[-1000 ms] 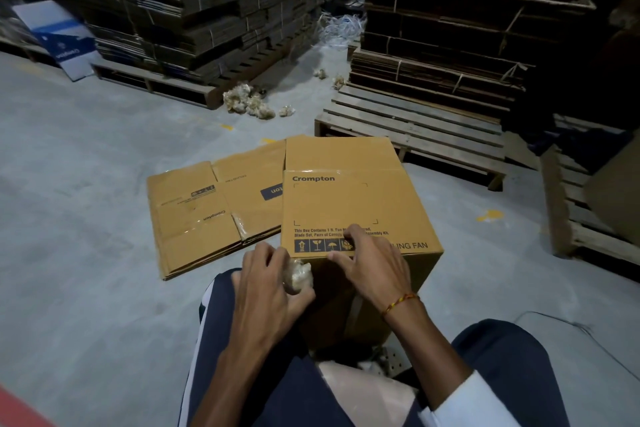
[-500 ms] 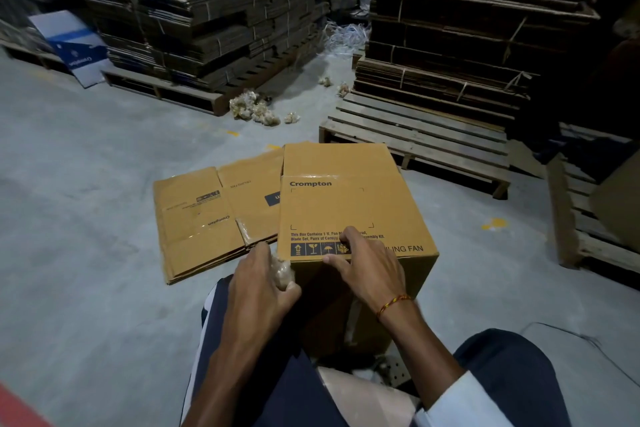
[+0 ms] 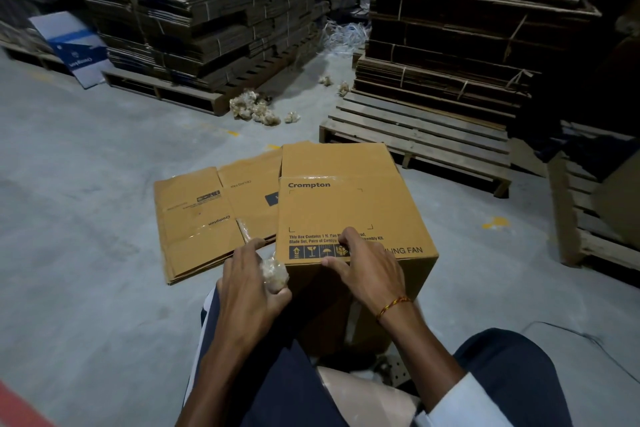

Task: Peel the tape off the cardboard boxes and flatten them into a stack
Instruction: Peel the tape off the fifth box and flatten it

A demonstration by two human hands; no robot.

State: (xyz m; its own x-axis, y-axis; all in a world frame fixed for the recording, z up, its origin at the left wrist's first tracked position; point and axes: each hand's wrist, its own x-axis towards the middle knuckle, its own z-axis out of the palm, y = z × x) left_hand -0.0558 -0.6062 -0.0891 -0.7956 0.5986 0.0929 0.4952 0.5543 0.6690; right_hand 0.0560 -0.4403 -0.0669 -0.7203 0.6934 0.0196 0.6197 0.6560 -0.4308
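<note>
My left hand (image 3: 251, 282) is curled around a crumpled wad of clear tape (image 3: 274, 273), gripping it at the near left corner of the upright box (image 3: 349, 215). My right hand (image 3: 363, 269) rests on the top panel of that box near its front edge, fingers bent, thumb along the edge; I cannot tell whether the fingertips pinch anything. A red-and-yellow thread bracelet (image 3: 393, 305) circles the right wrist.

The upright box, printed "Crompton" and "CEILING FAN", stands on the floor (image 3: 86, 218) directly ahead of my knees, its far flap (image 3: 334, 159) raised slightly. Touching its left side lies a flattened box (image 3: 204, 218) of the same brand, flat on the floor, with a strip of clear tape across its panel and a loose curl of tape (image 3: 246, 234) at its near edge.

Beyond these, an empty part of a wooden pallet (image 3: 415, 135) lies to the right, bearing bundled flat cardboard (image 3: 467, 45) at its far end. A second pallet stack of flattened cartons (image 3: 207, 10) stands at the far left. Between the two stacks, wads of discarded tape (image 3: 256, 109) lie on the floor. A blue-and-white carton (image 3: 74, 47) leans at far left.
</note>
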